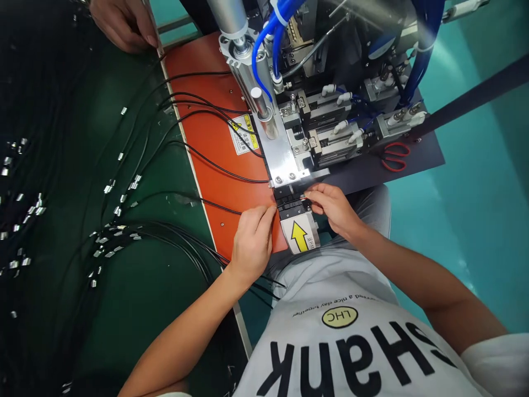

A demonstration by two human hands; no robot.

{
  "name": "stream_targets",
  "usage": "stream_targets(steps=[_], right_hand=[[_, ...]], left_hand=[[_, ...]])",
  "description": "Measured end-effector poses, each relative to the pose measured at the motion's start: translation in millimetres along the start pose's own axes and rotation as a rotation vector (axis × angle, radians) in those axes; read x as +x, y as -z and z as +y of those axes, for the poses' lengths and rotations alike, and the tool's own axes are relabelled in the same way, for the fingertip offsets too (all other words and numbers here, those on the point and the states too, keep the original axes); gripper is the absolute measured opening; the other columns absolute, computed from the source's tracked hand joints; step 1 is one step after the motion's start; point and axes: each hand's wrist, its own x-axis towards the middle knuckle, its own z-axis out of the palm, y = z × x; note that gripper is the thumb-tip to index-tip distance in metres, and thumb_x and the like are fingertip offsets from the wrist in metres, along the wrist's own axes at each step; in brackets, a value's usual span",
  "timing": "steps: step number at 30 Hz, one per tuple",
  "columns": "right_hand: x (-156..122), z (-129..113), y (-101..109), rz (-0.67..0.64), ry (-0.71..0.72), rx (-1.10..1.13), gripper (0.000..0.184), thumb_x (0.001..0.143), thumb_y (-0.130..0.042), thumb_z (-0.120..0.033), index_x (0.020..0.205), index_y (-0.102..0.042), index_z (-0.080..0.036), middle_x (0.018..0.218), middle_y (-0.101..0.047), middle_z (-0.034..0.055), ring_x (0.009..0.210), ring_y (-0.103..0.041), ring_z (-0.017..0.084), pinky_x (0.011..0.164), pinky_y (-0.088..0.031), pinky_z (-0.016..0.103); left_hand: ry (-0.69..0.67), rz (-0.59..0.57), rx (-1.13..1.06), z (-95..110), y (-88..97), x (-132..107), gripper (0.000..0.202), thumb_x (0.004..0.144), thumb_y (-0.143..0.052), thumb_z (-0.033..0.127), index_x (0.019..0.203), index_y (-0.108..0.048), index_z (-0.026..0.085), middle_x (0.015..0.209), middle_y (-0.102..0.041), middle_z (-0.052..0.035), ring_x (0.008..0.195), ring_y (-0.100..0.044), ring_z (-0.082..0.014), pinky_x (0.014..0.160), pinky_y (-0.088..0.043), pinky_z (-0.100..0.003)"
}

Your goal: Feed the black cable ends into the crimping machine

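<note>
My left hand (253, 237) rests on the orange mat (215, 138), fingers curled and pinched on a thin black cable (215, 204) at the left side of the machine's small black fixture (291, 208). My right hand (334, 208) pinches the cable's end at the fixture's right side. Just below the fixture is a white label with a yellow arrow (301, 236). The cable end itself is too small to make out.
Several black cables with metal ends (119, 220) spread over the green table on the left. A pneumatic machine (314, 110) with blue hoses stands behind the fixture. Red scissors (394, 157) lie on its dark base. Another person's hand (124, 25) is at the top left.
</note>
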Motion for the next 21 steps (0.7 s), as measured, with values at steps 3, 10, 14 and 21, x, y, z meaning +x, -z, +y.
stream_targets(steps=[3, 10, 14, 21], right_hand=[[0, 0, -1, 0.000, 0.032, -0.016, 0.020, 0.072, -0.077, -0.030, 0.072, -0.063, -0.015, 0.072, -0.060, -0.0009, 0.050, -0.036, 0.004, 0.044, -0.026, 0.021], [-11, 1, 25, -0.037, 0.081, -0.123, 0.036, 0.081, -0.072, -0.050, 0.087, -0.069, -0.015, 0.079, -0.061, -0.0004, 0.052, -0.044, 0.005, 0.046, -0.027, 0.022], [-27, 11, 51, 0.050, 0.060, -0.130, 0.036, 0.083, -0.069, -0.051, 0.094, -0.070, -0.017, 0.079, -0.060, -0.0012, 0.053, -0.045, 0.004, 0.048, -0.028, 0.023], [-52, 6, 55, 0.035, 0.072, -0.196, 0.031, 0.080, -0.072, -0.047, 0.094, -0.071, -0.019, 0.083, -0.061, 0.0019, 0.059, -0.048, 0.009, 0.052, -0.038, 0.025]], left_hand=[[0.006, -0.027, 0.073, -2, 4.2, -13, 0.052, 0.096, -0.042, 0.011, 0.147, -0.041, 0.022, 0.127, -0.059, -0.0179, 0.119, -0.055, -0.0291, 0.098, -0.049, -0.049], [-0.018, -0.088, 0.178, -5, 11.0, -21, 0.054, 0.097, -0.039, 0.013, 0.150, -0.038, 0.023, 0.135, -0.054, -0.0187, 0.128, -0.049, -0.0310, 0.102, -0.048, -0.051], [-0.075, -0.115, 0.181, -15, 17.4, -15, 0.054, 0.096, -0.043, 0.016, 0.149, -0.041, 0.023, 0.132, -0.055, -0.0187, 0.127, -0.050, -0.0316, 0.102, -0.048, -0.050], [-0.081, -0.096, 0.208, -37, 32.3, 29, 0.044, 0.098, -0.043, 0.027, 0.140, -0.050, 0.019, 0.132, -0.053, -0.0173, 0.126, -0.049, -0.0299, 0.103, -0.047, -0.048]])
